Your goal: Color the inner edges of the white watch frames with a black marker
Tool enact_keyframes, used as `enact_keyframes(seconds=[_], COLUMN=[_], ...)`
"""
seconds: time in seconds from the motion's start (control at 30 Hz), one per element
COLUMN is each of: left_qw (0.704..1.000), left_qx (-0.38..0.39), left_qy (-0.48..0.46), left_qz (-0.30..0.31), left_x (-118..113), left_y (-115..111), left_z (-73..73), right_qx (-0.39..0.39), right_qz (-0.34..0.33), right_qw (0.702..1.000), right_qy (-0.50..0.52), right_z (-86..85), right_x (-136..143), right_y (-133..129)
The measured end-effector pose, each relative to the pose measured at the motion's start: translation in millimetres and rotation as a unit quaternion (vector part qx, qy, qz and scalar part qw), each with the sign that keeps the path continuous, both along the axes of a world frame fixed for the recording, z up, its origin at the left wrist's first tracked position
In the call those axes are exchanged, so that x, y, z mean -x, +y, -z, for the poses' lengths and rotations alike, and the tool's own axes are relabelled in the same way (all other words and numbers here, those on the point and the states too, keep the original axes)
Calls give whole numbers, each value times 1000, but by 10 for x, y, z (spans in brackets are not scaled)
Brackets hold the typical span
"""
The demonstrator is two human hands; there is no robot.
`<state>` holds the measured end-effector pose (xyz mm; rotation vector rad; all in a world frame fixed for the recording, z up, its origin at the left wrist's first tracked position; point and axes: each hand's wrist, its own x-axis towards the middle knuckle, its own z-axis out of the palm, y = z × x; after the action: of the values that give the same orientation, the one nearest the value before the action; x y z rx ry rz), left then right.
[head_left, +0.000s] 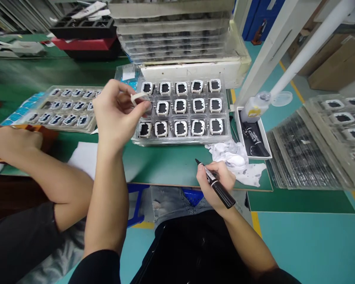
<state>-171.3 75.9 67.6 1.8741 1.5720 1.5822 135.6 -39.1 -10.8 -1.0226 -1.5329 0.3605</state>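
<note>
Between the thumb and fingers of my left hand is a white watch case, pinched above the left side of a clear plastic tray. Rows of similar white cases with dark centres sit in that tray's pockets. My right hand grips a black marker pen, its dark tip bare and pointing up and left over the table's front edge. Just right of this hand lies a crumpled white cloth with dark marks.
A white box holds a bottle and a black marker. Stacked trays stand behind and at right. At left, a co-worker's arm rests near another filled tray. A white post rises at back right.
</note>
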Motion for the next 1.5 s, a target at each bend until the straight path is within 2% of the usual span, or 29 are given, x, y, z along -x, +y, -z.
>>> enact_keyframes(seconds=[0.1,0.23,0.33,0.47,0.67,0.83,1.27,1.5], left_qw=[992,958,924,916,934,941,958,973], left_qx=[-31,79,150,215,225,215,206,181], left_qy=[-113,-273,-345,-322,-233,-202,-141,-79], left_qz=[56,44,65,103,148,168,143,122], left_x=[-395,-907,-1154,-1328,-1402,-1369,-1386,-1391], left_y=[-411,-911,-1106,-1193,-1220,-1216,-1257,-1286], left_z=[80,298,479,619,666,677,672,698], right_qx=[-2,22,29,17,40,56,74,66], right_qz=[-3,7,7,-12,-53,-79,-64,-63], right_qw=[1000,999,997,993,990,989,990,990], right_qy=[12,43,66,114,122,110,98,104], right_z=[-22,-38,-35,-14,1,-35,30,-7], right_x=[-11,-24,-21,-8,-17,-16,-37,-26], right_y=[-14,-46,-56,-40,-4,15,-5,11])
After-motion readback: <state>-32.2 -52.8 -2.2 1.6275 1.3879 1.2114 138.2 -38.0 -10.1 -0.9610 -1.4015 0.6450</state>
